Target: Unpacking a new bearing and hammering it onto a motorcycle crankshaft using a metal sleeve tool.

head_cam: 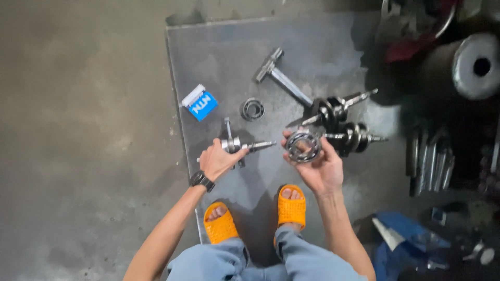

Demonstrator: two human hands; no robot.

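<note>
Steel plate (229,57): lying on the concrete floor, under everything.
Left hand (217,160): clamping a crankshaft half (237,144) above the plate's near-left part.
Right hand (320,166): fingers closing around a ball bearing (303,146) above the plate's near-right.
Blue box (200,103): resting at the plate's left edge.

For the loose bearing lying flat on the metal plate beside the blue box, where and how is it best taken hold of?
Probably by its outer ring, from straight above. The bearing lies flat on the metal plate, apart from the blue box, so its rim is free all around and its bore faces up. Fingertips pinching opposite sides of the rim should hold it; one finger in the bore with the thumb outside might also work.
</note>
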